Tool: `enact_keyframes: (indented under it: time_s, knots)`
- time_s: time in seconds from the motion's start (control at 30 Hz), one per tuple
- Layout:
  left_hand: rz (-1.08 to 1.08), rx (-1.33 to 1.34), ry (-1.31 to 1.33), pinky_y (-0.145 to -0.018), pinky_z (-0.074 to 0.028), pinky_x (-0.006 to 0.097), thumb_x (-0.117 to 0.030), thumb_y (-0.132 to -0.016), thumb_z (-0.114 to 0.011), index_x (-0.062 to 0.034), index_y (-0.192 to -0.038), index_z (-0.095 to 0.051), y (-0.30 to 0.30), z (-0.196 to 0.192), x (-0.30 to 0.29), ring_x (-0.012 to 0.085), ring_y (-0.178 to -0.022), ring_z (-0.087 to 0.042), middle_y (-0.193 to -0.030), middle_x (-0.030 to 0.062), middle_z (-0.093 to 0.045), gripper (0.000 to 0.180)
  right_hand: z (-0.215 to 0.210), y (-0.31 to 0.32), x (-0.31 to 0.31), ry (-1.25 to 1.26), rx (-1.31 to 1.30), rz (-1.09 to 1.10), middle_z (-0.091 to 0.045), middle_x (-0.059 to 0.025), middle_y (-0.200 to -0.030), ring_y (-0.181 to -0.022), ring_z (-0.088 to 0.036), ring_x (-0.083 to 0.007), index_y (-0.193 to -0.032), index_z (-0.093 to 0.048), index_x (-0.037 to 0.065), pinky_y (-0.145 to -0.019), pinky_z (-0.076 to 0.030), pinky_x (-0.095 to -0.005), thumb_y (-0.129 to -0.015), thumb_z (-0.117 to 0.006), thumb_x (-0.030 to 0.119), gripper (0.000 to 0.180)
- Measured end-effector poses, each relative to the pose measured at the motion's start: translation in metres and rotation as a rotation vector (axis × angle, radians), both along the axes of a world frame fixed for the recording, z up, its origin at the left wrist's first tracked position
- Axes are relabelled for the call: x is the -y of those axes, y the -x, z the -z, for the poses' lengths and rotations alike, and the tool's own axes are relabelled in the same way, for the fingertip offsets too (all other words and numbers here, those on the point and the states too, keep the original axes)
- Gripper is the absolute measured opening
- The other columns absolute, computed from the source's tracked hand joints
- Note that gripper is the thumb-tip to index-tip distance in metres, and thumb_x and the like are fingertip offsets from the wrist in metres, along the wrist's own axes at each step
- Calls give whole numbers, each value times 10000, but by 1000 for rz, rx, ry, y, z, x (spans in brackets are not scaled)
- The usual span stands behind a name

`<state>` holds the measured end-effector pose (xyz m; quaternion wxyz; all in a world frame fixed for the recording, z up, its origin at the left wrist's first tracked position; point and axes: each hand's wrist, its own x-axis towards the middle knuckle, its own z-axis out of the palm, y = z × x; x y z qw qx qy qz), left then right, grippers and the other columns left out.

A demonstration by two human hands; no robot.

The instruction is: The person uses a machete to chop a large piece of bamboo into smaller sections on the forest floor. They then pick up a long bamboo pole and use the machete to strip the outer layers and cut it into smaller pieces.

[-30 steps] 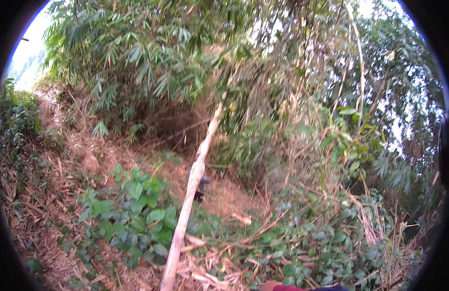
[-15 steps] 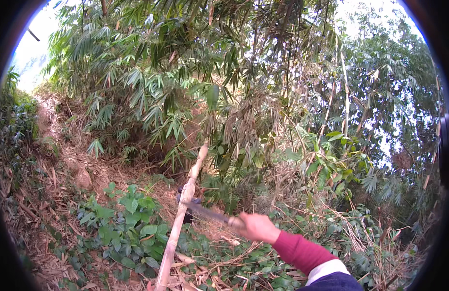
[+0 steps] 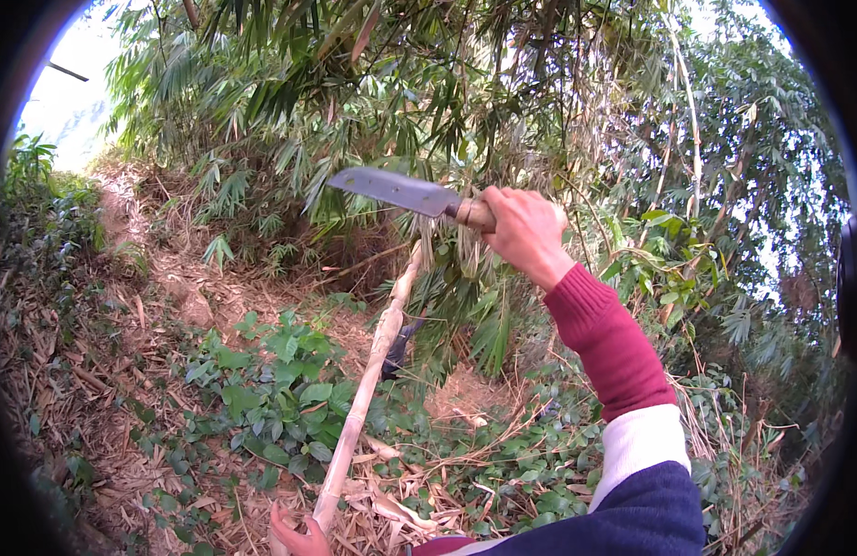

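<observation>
gripping one machete, one bamboo pole

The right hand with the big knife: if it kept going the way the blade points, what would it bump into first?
The right hand holds the knife with its tip pointing left and slightly up. That line runs into hanging bamboo leaves first, probably; depth is hard to judge. The pale bamboo pole lies below, out of that line.

bamboo thicket behind | leafy creepers (green) | dry leaf litter
</observation>
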<state>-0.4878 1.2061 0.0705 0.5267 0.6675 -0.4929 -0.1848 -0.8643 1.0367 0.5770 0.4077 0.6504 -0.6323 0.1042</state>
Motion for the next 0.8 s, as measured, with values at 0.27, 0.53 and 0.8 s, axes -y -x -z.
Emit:
enact_keyframes:
  time_s: [0.27, 0.53, 0.8]
  knots:
    - [-91, -77, -126, -1013, -381, 435, -96, -776, -706, -17, -1420, -421, -36, 85, -13, 337, -1081, -525, -1149, 182, -552, 709, 96, 36, -34, -77, 264, -108, -654, -125, -836, -805, -667, -335, -1009, -569, 97, -720, -521, -472, -782, -721, 167, 282]
    - [-181, -25, -777, -981, -452, 430, -183, -771, -757, -2, -1309, -491, -94, 139, -85, 358, -1102, -608, -1166, 270, -603, 626, 404, 78, -121, -884, 1096, 434, -701, -236, -916, -806, -708, -369, -1021, -658, -46, -796, -566, -459, -941, -605, 426, 483]
    - [-111, 131, -796, -977, -469, 432, -235, -765, -768, 20, -1226, -546, -150, 180, -78, 388, -1061, -631, -1142, 255, -639, 572, 633, 93, -364, -1500, 834, 501, -713, -245, -1001, -936, -705, -398, -1284, -605, 58, -793, -562, -487, -885, -606, 360, 501]
